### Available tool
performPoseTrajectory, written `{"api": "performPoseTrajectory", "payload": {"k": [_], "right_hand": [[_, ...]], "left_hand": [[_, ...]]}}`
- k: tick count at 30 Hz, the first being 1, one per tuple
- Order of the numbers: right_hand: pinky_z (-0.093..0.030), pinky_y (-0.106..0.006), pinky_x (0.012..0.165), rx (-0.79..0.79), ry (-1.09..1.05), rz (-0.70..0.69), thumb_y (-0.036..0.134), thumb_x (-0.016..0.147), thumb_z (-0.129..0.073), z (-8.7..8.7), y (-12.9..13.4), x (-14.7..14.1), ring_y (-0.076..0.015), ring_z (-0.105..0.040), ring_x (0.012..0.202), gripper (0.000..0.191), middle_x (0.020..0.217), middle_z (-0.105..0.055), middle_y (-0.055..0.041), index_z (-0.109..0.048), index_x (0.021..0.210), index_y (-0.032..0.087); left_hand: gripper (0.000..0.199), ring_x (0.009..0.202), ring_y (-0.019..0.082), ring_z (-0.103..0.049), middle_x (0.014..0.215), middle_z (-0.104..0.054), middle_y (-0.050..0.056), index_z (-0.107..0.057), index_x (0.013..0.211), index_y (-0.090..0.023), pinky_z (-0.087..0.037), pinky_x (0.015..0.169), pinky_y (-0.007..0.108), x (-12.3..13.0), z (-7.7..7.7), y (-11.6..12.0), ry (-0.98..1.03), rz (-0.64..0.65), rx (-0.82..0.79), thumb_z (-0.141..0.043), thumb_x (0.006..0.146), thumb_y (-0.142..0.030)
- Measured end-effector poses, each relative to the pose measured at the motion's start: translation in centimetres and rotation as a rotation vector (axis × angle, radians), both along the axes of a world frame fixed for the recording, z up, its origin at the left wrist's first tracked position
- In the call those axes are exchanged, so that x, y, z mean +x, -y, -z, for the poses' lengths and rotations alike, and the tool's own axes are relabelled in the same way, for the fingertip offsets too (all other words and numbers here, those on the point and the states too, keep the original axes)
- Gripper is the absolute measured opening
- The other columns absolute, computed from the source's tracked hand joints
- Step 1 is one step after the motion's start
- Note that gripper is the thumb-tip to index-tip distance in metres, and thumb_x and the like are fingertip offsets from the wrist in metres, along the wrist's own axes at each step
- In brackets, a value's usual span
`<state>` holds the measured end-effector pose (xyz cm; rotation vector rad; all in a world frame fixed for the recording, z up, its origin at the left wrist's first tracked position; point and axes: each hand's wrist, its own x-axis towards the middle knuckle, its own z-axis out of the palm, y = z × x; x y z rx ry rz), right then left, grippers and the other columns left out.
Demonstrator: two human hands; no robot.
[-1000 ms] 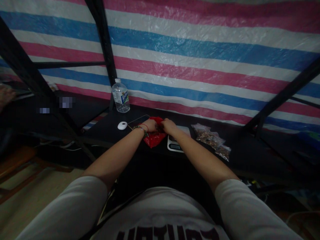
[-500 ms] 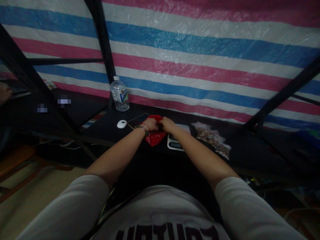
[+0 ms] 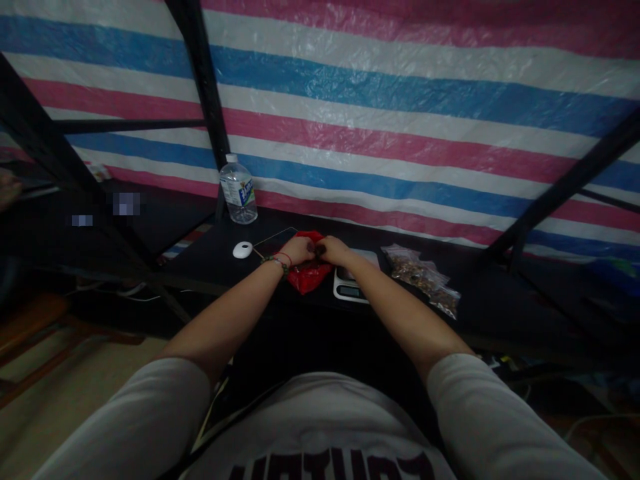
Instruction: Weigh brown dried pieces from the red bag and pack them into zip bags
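Observation:
A red plastic bag (image 3: 306, 277) lies opened on the black tabletop, dark bits just showing inside it. Over its mouth, my left hand (image 3: 299, 249) is closed with a small dark brown piece at its fingertips. Close beside it, nearly touching, my right hand (image 3: 334, 250) pinches another dark brown piece (image 3: 320, 249); what exactly these pieces are is too small to tell. Under my right forearm sits a white kitchen scale (image 3: 349, 292), partly hidden. To its right, several clear zip bags (image 3: 420, 275) of brown bits overlap in a row.
A clear plastic bottle (image 3: 240, 192) stands at the back left, near a black metal post (image 3: 207, 87). A white computer mouse (image 3: 243, 250) lies left of the red bag. Striped plastic sheeting (image 3: 380, 127) hangs behind the table. Another person's hand (image 3: 7, 187) shows at the far left.
My hands stay over the red bag. My left hand has turned slightly, its wrist shifting left, and the dark pieces at the fingertips show more clearly.

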<state>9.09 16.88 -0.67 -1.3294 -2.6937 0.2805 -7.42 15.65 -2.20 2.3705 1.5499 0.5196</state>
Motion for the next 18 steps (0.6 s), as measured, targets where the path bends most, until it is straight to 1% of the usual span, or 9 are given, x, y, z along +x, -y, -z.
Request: {"api": "performPoseTrajectory", "payload": {"k": [3,7,10,12,14,16,18], "right_hand": [[-0.044,-0.023,0.072,-0.02,-0.124,0.064,0.019,0.071,-0.069,0.4,-0.2,0.4,-0.0187,-0.064,0.084,0.028,0.095,-0.071,-0.008,-0.07,0.098,0.015],[-0.047,-0.026,0.079,-0.08,-0.368,0.16,0.018,0.069,-0.073,0.8,0.0,0.8,-0.018,-0.063,0.09,0.039,0.104,-0.069,-0.0071,-0.065,0.107,0.014],[-0.047,-0.029,0.086,-0.145,-0.552,0.138,0.016,0.071,-0.072,0.8,0.5,1.0,-0.0176,-0.063,0.097,0.052,0.114,-0.066,-0.0085,-0.058,0.121,0.015],[-0.046,-0.032,0.092,-0.178,-0.62,0.098,0.016,0.074,-0.069,0.7,0.9,1.1,-0.018,-0.062,0.104,0.053,0.12,-0.064,-0.0095,-0.056,0.125,0.016],[-0.045,-0.033,0.095,-0.192,-0.66,0.085,0.017,0.077,-0.067,0.7,1.1,1.2,-0.0188,-0.061,0.107,0.047,0.121,-0.064,-0.0105,-0.058,0.123,0.016],[-0.046,-0.033,0.095,-0.187,-0.714,0.085,0.018,0.078,-0.066,0.8,1.1,1.4,-0.0187,-0.062,0.106,0.044,0.12,-0.064,-0.0111,-0.06,0.121,0.015],[-0.047,-0.032,0.094,-0.178,-0.764,0.081,0.018,0.077,-0.067,1.0,1.1,1.8,-0.018,-0.063,0.104,0.044,0.119,-0.065,-0.0109,-0.06,0.12,0.015]], "left_hand": [[0.033,0.087,0.021,-0.066,0.095,-0.072,0.007,-0.07,0.099,-0.018,-0.048,0.078,0.027,-0.4,-0.3,0.1,0.054,-0.011,0.018,-0.061,0.074,-0.039],[0.035,0.094,0.019,-0.065,0.104,-0.072,0.004,-0.07,0.104,-0.019,-0.048,0.086,0.026,-0.9,-1.3,0.1,0.237,0.067,0.002,-0.062,0.075,-0.036],[0.039,0.099,0.02,-0.065,0.108,-0.071,0.005,-0.069,0.109,-0.018,-0.048,0.091,0.028,-1.2,-2.1,0.2,0.347,0.087,-0.011,-0.063,0.075,-0.036],[0.04,0.1,0.021,-0.064,0.109,-0.071,0.005,-0.068,0.109,-0.018,-0.048,0.093,0.03,-1.3,-2.7,0.4,0.379,0.088,-0.006,-0.064,0.074,-0.036],[0.039,0.101,0.021,-0.064,0.108,-0.071,0.006,-0.069,0.108,-0.017,-0.048,0.093,0.032,-1.5,-3.1,0.6,0.403,0.095,0.007,-0.065,0.075,-0.035],[0.037,0.099,0.022,-0.065,0.107,-0.071,0.007,-0.069,0.106,-0.016,-0.048,0.093,0.032,-1.6,-3.4,0.9,0.431,0.081,0.025,-0.064,0.075,-0.034],[0.034,0.097,0.021,-0.065,0.105,-0.071,0.008,-0.07,0.104,-0.015,-0.049,0.092,0.033,-1.7,-3.5,1.2,0.449,0.034,0.043,-0.064,0.076,-0.033]]}}
